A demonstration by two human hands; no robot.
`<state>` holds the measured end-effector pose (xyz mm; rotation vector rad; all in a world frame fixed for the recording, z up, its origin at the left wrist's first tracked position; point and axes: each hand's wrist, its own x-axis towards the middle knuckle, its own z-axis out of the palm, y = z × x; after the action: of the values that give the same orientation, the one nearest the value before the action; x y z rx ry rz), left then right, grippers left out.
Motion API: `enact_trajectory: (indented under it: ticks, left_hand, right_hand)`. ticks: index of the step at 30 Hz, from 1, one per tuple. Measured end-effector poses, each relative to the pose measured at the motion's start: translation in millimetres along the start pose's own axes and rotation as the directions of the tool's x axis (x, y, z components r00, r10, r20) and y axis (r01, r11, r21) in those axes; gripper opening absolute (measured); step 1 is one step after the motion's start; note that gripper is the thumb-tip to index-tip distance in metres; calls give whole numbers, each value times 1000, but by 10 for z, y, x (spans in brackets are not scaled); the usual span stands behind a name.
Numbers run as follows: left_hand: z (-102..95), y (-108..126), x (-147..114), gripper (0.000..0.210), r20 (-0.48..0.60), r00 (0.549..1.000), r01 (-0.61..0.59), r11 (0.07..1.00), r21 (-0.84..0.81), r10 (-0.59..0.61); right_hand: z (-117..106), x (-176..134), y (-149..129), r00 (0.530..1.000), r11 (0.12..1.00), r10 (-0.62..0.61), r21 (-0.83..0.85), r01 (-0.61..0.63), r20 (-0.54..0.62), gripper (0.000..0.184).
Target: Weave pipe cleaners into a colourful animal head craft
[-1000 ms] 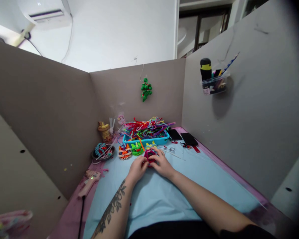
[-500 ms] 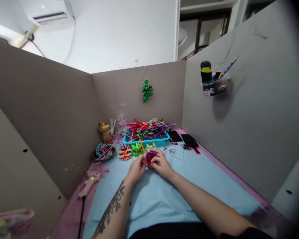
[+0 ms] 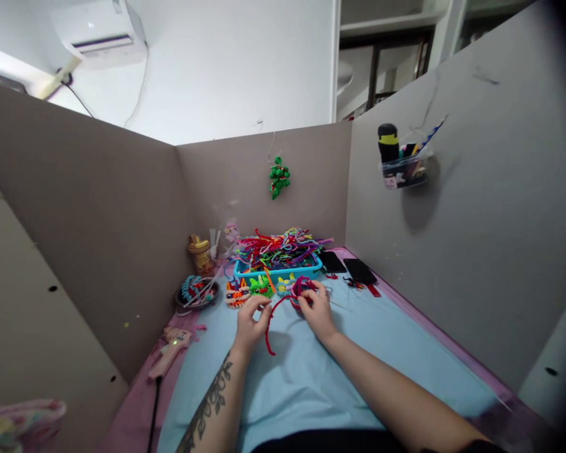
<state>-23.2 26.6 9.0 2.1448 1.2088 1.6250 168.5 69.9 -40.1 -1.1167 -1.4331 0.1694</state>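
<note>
My right hand (image 3: 319, 316) grips a magenta and dark red bundle of bent pipe cleaners (image 3: 302, 285) just above the blue cloth (image 3: 306, 371). From the bundle a fuzzy red pipe cleaner (image 3: 281, 303) arcs leftward, then hangs down with its end curled near the cloth. My left hand (image 3: 251, 324) is closed in a pinch, with this strand at its thumb and fingertips; the exact contact is partly hidden. Just beyond my hands stand small pipe-cleaner figures: an orange and cream one (image 3: 237, 294), a green one (image 3: 261, 286) and a yellow and blue one (image 3: 285, 285).
Behind the figures stands a blue tray (image 3: 278, 275) heaped with colourful pipe cleaners. A dark bowl (image 3: 198, 302) and a pink glue gun (image 3: 170, 355) lie left. Two phones (image 3: 360, 270) lie right. Grey panels (image 3: 259, 214) enclose the table; a green ornament (image 3: 279, 179) hangs at the back.
My hands have moved apart. The right hand has carried the bundle slightly right, and the left hand has moved left. A long red strand now stretches out between them.
</note>
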Motion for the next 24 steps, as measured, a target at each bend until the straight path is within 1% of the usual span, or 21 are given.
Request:
enact_trajectory:
  ticks: [2, 3, 4, 5, 7, 8, 9, 10, 12, 14, 15, 18, 20, 22, 24]
  left_hand:
    - [25, 45, -19, 16, 18, 1000, -8, 1000, -7, 8]
    - [42, 56, -31, 17, 50, 999, -9, 1000, -13, 10]
    - [64, 58, -45, 17, 106, 994, -9, 1000, -18, 11]
    - [90, 53, -59, 17, 182, 983, -5, 1000, -21, 9]
    - [154, 23, -85, 19, 337, 941, 31, 1000, -3, -28]
    - [189, 2, -95, 19, 388, 919, 66, 998, 19, -68]
    - [222, -22, -101, 21, 397, 909, 117, 992, 45, -125]
    - [251, -45, -103, 22, 384, 905, 171, 983, 66, -184]
    - [286, -80, -97, 28, 320, 904, 276, 958, 71, -284]
    - [289, -88, -85, 32, 242, 907, 345, 938, 38, -343]
    - [282, -81, -79, 32, 199, 913, 360, 933, 18, -356]
    - [256, -34, -72, 28, 74, 937, 342, 940, -4, -341]
    - [248, -2, -73, 24, 25, 948, 316, 949, 3, -316]
    - [247, 21, -78, 21, 3, 953, 303, 953, 4, -303]
    - [250, 32, -86, 19, 9, 961, 278, 961, 7, -278]
  right_hand:
    - [5, -4, -9, 1000, 1000, -21, -22, 21, -9, 11]
    - [4, -5, -20, 999, 999, -32, -34, 31, -11, 11]
    - [2, -5, -36, 999, 998, -41, -45, 41, -10, 11]
    - [-3, -7, -56, 999, 997, -49, -52, 49, -6, 12]
    - [-14, -13, -108, 998, 998, -58, -39, 59, 16, 12]
    - [-18, -20, -137, 997, 998, -62, -20, 63, 37, 12]
    - [-21, -30, -165, 996, 998, -68, 3, 68, 63, 11]
    - [-21, -42, -191, 993, 997, -77, 28, 75, 93, 11]
    - [-13, -71, -232, 984, 993, -98, 76, 88, 151, 9]
    - [3, -97, -258, 975, 990, -107, 110, 87, 196, 9]
    - [12, -107, -267, 971, 990, -102, 121, 77, 215, 9]
    - [27, -124, -287, 960, 989, -84, 141, 47, 265, 9]
    - [24, -131, -300, 954, 987, -101, 150, 60, 283, 8]
    - [15, -140, -313, 945, 982, -143, 160, 99, 295, 7]
    - [5, -152, -328, 932, 976, -184, 172, 135, 312, 7]
